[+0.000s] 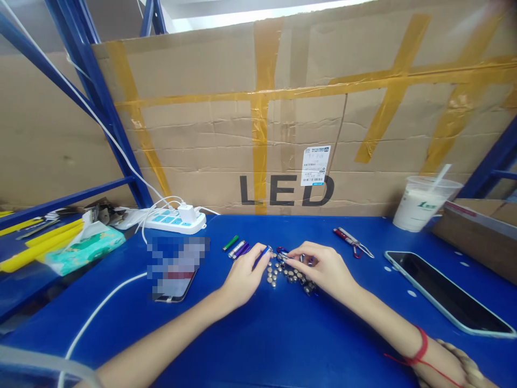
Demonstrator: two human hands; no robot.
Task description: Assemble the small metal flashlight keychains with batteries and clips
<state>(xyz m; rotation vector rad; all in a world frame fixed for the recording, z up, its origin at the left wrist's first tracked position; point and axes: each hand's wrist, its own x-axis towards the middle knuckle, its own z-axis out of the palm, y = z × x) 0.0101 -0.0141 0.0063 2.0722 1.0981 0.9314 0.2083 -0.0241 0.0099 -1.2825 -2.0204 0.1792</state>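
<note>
Blue table (258,345) | left fingers (262,265) gripping tube (262,254) | right fingers (301,250) pinching metal piece (283,257)

The worktop (258,339) is deep blue, the button cells (270,279) silvery, and the slim tubes (242,250) at left green, silver and purple. The far carton (194,145) is brown, crossed by amber tape (260,145) and lettered black; the power strip (177,221) is white and pale blue.

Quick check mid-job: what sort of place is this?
Probably a workshop or warehouse workbench: there's a blue metal rack frame, a big taped cardboard panel marked LED, and loose metal pieces, apparently button cells, on the blue tabletop.
</note>
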